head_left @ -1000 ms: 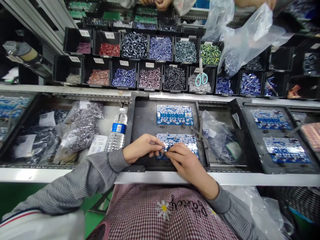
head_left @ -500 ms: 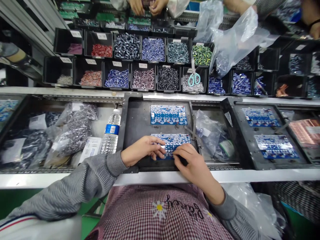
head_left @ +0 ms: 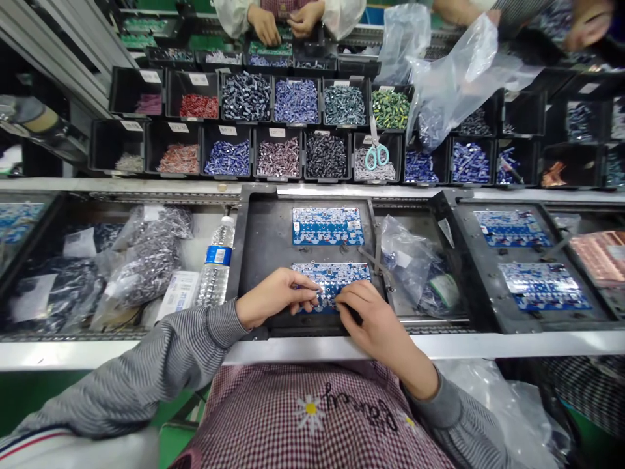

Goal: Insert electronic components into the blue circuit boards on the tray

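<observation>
Both my hands are over the nearer blue circuit board [head_left: 328,277], which lies in a black tray [head_left: 268,241]. At the board's left part is my left hand [head_left: 283,294], thumb and fingertips drawn together; anything between them is too small to make out. My right hand [head_left: 364,309] rests at the board's right part with its fingers curled and their tips at the surface. What those tips hold, if anything, is hidden. A second blue circuit board [head_left: 328,227] lies behind the first in the same tray.
Two rows of black bins with small components [head_left: 295,101] stand beyond the rail. Teal-handled scissors [head_left: 377,156] lie on one bin. A water bottle [head_left: 217,260] and bagged parts [head_left: 151,267] are left; another tray [head_left: 463,260] with boards is right. A co-worker's hands [head_left: 286,23] are opposite.
My left fingers have drawn together from a more spread pose over the board. My right hand has hardly moved. The co-worker's hands opposite show lower in the view.
</observation>
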Motion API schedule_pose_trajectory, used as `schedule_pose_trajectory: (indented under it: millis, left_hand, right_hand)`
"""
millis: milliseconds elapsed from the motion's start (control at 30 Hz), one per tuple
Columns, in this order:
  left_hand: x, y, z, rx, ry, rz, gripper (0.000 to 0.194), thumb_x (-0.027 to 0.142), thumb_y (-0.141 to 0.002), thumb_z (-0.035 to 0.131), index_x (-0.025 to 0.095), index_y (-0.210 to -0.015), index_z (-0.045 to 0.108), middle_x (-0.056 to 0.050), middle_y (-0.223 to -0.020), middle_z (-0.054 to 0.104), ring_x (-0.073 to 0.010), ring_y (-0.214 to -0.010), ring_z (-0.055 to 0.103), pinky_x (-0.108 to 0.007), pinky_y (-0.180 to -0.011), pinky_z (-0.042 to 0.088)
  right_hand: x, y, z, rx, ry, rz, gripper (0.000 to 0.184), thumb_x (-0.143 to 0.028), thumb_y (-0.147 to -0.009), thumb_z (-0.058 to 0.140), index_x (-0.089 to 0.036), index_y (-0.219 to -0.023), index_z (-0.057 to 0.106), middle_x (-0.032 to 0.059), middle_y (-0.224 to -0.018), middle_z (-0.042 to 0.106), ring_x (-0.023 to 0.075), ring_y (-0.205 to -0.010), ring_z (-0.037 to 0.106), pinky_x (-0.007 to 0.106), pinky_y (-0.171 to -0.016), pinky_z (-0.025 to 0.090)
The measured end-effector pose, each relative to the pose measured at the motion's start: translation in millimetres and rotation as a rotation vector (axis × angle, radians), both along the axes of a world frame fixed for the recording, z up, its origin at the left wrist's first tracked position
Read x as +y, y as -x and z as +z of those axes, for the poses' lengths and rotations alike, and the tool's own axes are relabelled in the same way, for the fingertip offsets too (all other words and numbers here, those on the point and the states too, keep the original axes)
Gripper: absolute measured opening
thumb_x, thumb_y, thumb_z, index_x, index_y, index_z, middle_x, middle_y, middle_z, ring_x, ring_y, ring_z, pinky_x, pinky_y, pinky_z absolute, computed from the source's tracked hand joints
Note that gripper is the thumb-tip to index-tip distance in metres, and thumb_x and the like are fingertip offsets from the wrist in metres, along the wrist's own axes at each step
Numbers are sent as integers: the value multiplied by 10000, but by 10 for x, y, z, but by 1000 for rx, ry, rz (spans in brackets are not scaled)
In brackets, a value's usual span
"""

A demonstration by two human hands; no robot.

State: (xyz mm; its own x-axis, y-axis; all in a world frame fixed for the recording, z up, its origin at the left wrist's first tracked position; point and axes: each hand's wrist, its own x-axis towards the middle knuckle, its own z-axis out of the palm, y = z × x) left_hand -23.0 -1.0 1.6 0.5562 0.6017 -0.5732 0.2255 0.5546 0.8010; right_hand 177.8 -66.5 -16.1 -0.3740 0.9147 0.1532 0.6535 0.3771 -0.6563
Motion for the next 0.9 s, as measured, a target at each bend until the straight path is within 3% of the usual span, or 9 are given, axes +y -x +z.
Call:
schedule_pose_trajectory:
  millis: [233,400,567,767,900]
  left_hand:
    - [15,-21,30,13,-31,-34,139,143,-783,614,119,-866,723,-36,-672,641,-68,-492,475,-178,-447,346]
    - [-7,-154,76,-86,75,-125,95,141,-791,611,99,-790,696,-31,-665,636,-65,-511,503,-177,-475,370]
    - [33,-241,96,-107,48,-56,175,91,-826,520,87,-930,661,-63,-809,662,-99,-683,602,-211,-609,461]
    - [86,-203,67,-38,97,-49,153,220,-801,619,105,-902,617,-29,-674,628,-103,-527,577,-193,-438,387]
    - [94,-176,41,-28,72,-87,157,247,-790,638,96,-815,671,-17,-639,607,-62,-489,489,-182,-449,375]
  right_hand:
    - [14,-47,-53,17,-113,91,264,-77,-882,449,-201,-1013,641,76,-920,646,213,-918,544,398,-812,510]
    - [-51,-62,88,154,-85,-37,198,-157,-874,530,-228,-1024,638,49,-936,650,192,-918,572,399,-835,506]
    - [-92,-227,108,79,-51,-133,161,-116,-848,518,-203,-905,640,56,-861,644,199,-864,576,385,-780,506]
    - [-75,-311,30,-5,1,-100,188,-120,-868,467,-194,-891,638,72,-847,636,215,-862,564,401,-766,503]
    - [-64,-309,29,-13,31,-70,203,-130,-890,447,-192,-945,633,78,-878,630,217,-894,550,416,-798,497]
